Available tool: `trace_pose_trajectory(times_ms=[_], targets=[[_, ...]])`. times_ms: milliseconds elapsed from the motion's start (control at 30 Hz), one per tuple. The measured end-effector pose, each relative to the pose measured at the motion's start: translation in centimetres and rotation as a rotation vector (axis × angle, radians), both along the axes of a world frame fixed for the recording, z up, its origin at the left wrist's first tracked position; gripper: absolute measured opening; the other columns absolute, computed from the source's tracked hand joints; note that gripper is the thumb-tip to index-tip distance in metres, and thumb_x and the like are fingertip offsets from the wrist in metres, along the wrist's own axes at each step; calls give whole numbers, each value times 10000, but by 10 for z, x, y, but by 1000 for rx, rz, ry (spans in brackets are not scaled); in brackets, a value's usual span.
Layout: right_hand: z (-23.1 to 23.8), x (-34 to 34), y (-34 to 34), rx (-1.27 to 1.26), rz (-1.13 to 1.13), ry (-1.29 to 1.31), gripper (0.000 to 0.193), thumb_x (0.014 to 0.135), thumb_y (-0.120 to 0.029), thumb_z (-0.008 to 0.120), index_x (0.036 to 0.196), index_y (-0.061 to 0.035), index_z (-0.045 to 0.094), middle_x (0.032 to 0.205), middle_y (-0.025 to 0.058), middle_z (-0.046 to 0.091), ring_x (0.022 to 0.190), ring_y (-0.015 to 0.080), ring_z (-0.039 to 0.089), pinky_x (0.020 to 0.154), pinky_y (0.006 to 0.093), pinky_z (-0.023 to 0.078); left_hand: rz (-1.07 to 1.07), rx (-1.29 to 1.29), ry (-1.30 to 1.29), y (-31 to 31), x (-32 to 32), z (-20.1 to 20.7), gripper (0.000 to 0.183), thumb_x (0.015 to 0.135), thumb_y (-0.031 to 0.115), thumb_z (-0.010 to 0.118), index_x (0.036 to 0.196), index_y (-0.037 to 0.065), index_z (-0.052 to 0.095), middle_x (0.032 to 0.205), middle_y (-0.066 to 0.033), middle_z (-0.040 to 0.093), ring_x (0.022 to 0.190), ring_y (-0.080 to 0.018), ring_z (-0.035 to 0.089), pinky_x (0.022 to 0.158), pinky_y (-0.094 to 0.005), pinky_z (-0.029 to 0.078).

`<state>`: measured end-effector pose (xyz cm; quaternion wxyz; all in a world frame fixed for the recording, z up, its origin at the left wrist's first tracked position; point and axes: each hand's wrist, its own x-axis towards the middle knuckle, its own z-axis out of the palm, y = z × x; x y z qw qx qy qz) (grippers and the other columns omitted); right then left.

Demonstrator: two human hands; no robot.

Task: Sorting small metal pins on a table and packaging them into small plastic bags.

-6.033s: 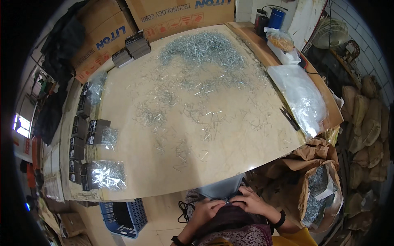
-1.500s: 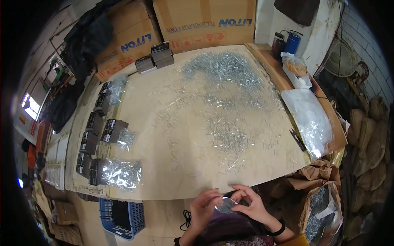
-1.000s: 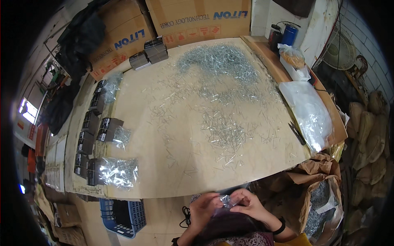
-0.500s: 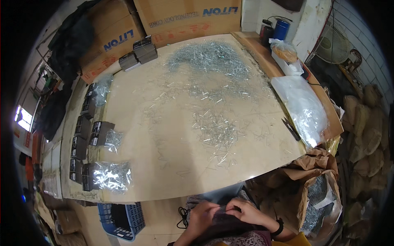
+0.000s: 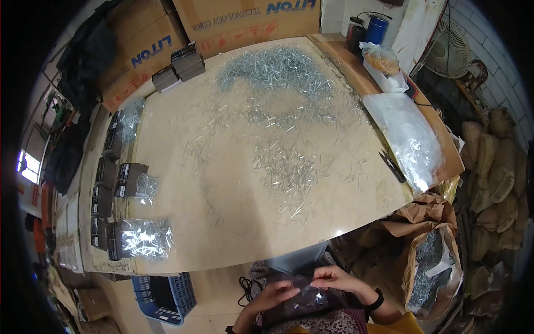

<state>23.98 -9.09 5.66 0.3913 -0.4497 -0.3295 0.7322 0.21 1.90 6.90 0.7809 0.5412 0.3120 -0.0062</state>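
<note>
Below the near edge of the table, over my lap, both my hands pinch a small clear plastic bag (image 5: 307, 299). My left hand (image 5: 276, 294) grips its left side with thumb and fingers. On the other side, my right hand (image 5: 337, 278) has its fingertips closed on the upper right edge. The bag hangs between them, its shiny film catching light; whether anything is inside I cannot tell. Just beyond my hands, a grey bin (image 5: 300, 259) stands partly under the table edge. Thin, shiny metal pins (image 5: 286, 172) lie scattered across the tabletop, out of reach of either hand.
A denser pile of pins (image 5: 272, 67) covers the far table. Dark card stacks (image 5: 127, 179) and clear bags (image 5: 147, 238) line the left. Scissors (image 5: 392, 166) and plastic bags (image 5: 406, 139) lie right. A blue basket (image 5: 165, 300) and paper sack (image 5: 414, 273) stand below.
My hands have drawn apart, the right one rising slightly, and more of the clear bag shows between them. The whole view has shifted a little.
</note>
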Motion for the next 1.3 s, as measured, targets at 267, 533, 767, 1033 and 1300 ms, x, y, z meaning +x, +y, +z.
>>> trace_pose_trajectory(times_ms=[267,533,767,1033,1300], targets=[[-31,-6,-7,503,75,-1111,168,853,-215,698,912,-90,602,868,84,637,942,274,597,856,376,370,21,972,157,-8,4,-35,226,821,272,760,920,76,707,840,-111,676,741,-297,665,675,-372,542],[-11,-7,7,688,-799,-1159,163,777,-16,730,862,-39,593,809,124,593,765,323,547,706,411,419,-43,1037,26,-23,-4,-67,131,856,149,711,964,74,715,952,-46,685,794,-230,687,658,-349,565],[97,12,137,888,-368,-1503,482,847,-253,710,1268,-50,588,1332,157,555,1257,368,486,1054,482,370,-96,1422,-127,-16,4,-45,215,791,79,727,1001,122,743,1183,-18,664,910,-185,665,787,-286,509],[83,19,154,939,-112,-1544,533,901,-389,625,1342,-96,555,1454,80,485,1380,305,378,1139,484,294,72,1311,-159,-16,16,-35,175,796,73,757,968,60,729,1017,-18,697,796,-218,656,714,-313,564],[98,34,123,848,-127,-1117,413,834,-45,607,1245,-83,615,1338,101,584,1251,278,509,1068,449,357,172,1090,-113,-19,17,-30,134,830,83,736,962,66,726,991,-31,708,811,-227,663,740,-323,558]])
